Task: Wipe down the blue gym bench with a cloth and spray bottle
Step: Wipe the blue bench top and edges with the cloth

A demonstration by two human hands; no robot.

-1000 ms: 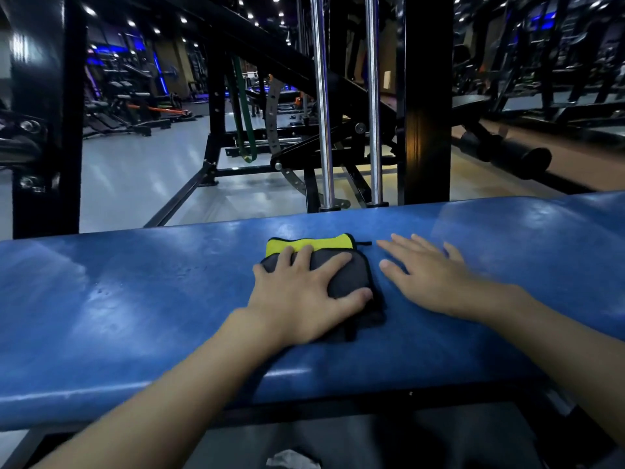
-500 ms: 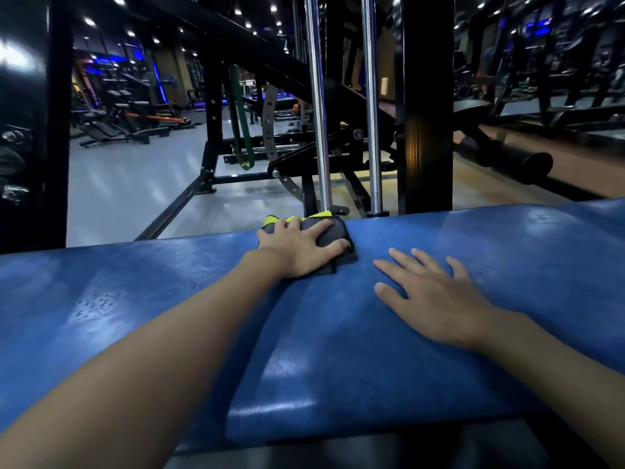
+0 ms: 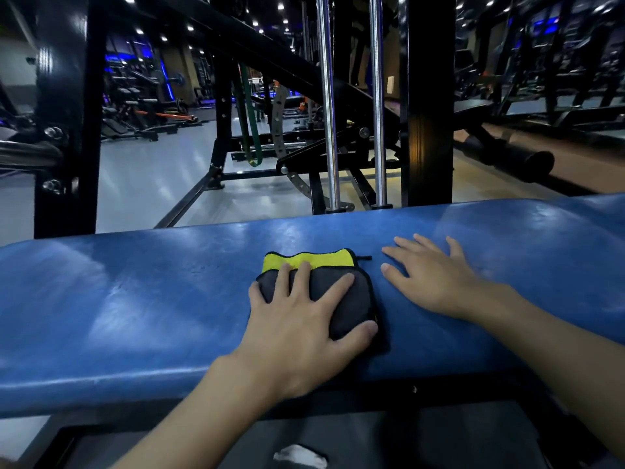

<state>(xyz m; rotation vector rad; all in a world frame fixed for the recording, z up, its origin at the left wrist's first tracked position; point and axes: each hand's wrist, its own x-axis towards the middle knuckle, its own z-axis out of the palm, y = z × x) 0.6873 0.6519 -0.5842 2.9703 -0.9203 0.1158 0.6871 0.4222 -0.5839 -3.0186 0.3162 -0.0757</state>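
Two hands lie flat at frame centre: the left hand (image 3: 297, 319) presses spread fingers on a folded grey-and-yellow cloth (image 3: 351, 292), the right hand (image 3: 436, 282) rests open beside it on the glossy, scuffed blue bench (image 3: 135, 299).

**Blue counter, grey-and-yellow cloth**

The counter (image 3: 135, 299) is a deep blue, mottled with paler scuffs and whitish patches of glare. The cloth (image 3: 348, 292) is dark grey, with a bright yellow band along its far edge and black trim around its border. The rack frame (image 3: 429, 96) is glossy black, and the two guide rods (image 3: 326, 96) are silver chrome. The resistance band (image 3: 248, 130) is dark green. The floor (image 3: 152, 184) is pale grey, turning tan toward the right. Far off at the left, an orange bar (image 3: 162, 114) shows among black machines, near blue light strips (image 3: 163, 67). A white scrap (image 3: 299, 456) lies against dark grey.
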